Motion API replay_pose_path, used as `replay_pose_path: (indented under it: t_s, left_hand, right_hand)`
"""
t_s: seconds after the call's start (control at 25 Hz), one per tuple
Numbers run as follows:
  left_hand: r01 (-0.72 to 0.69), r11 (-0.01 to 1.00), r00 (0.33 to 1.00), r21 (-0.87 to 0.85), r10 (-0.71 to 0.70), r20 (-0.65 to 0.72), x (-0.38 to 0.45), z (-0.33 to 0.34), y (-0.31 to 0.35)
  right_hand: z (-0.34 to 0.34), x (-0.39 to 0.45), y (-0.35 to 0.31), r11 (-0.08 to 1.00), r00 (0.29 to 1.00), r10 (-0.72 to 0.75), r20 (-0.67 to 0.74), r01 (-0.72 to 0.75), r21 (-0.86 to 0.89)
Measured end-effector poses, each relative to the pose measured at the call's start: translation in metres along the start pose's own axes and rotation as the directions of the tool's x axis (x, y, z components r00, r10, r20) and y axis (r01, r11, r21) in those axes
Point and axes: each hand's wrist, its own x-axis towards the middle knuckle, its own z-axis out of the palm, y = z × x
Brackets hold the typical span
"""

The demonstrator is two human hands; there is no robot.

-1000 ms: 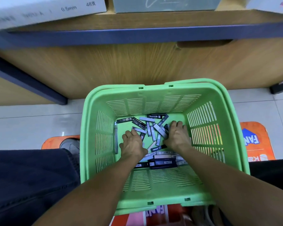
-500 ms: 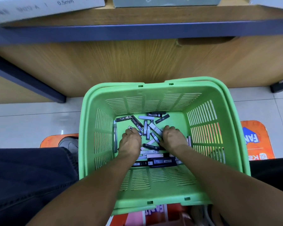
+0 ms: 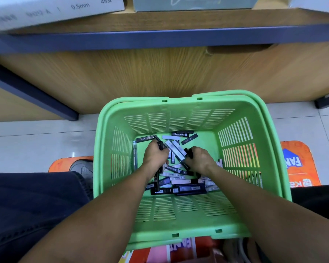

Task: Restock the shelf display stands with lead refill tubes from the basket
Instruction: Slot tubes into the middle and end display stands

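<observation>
A green plastic basket [image 3: 110, 141] stands on the floor below the shelf. Several black and white lead refill tubes [image 3: 180, 182] lie scattered on its bottom. Both my hands are down inside it. My left hand [image 3: 154, 155] has its fingers curled round dark tubes, one end sticking out above the knuckles and another below the wrist. My right hand [image 3: 199, 158] grips tubes too, with a white one [image 3: 176, 149] slanting up out of its fist between the hands. More tubes [image 3: 182, 133] lie loose against the far wall.
A wooden shelf with a blue front edge [image 3: 160, 37] runs above the basket, carrying a white box marked 0.5mm [image 3: 55, 10] and a grey box [image 3: 194, 3]. An orange floor mat [image 3: 300, 164] lies under the basket. My dark trouser leg [image 3: 30, 202] and grey shoe [image 3: 83, 169] are at the left.
Both hands went from lying spread over the tubes to closing into fists on them, and drew closer together. The view shifted slightly upward.
</observation>
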Motion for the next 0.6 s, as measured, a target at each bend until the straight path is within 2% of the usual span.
replay_pose_path:
  t_s: [0.08,0.12,0.28,0.4,0.52,0.6]
  left_hand:
    - [0.096,0.965,0.995,-0.245,-0.089,0.039,-0.004,-0.002,-0.001]
    - [0.124,0.941,0.992,-0.313,-0.115,0.049,-0.006,-0.003,-0.002]
    - [0.181,0.920,0.982,-0.346,-0.154,0.105,-0.011,-0.004,0.001]
    - [0.158,0.928,0.983,-0.338,-0.118,0.137,-0.018,-0.003,0.009]
    - [0.188,0.870,0.981,-0.455,-0.142,0.133,-0.016,-0.005,0.008]
    - [0.202,0.849,0.979,-0.488,-0.185,0.084,-0.014,-0.008,0.006]
  right_hand:
    - [-0.003,-0.001,-0.003,0.989,0.999,0.015,0.037,-0.020,0.145]
    - [-0.006,-0.002,-0.006,0.975,0.999,0.008,0.049,-0.019,0.221]
    - [-0.014,-0.011,-0.023,0.895,0.991,-0.091,0.098,0.038,0.444]
    - [-0.014,-0.017,-0.040,0.855,0.968,-0.201,0.152,0.097,0.509]
    - [-0.013,-0.017,-0.045,0.783,0.946,-0.237,0.223,0.050,0.620]
    - [-0.015,-0.022,-0.047,0.745,0.942,-0.220,0.254,-0.006,0.667]
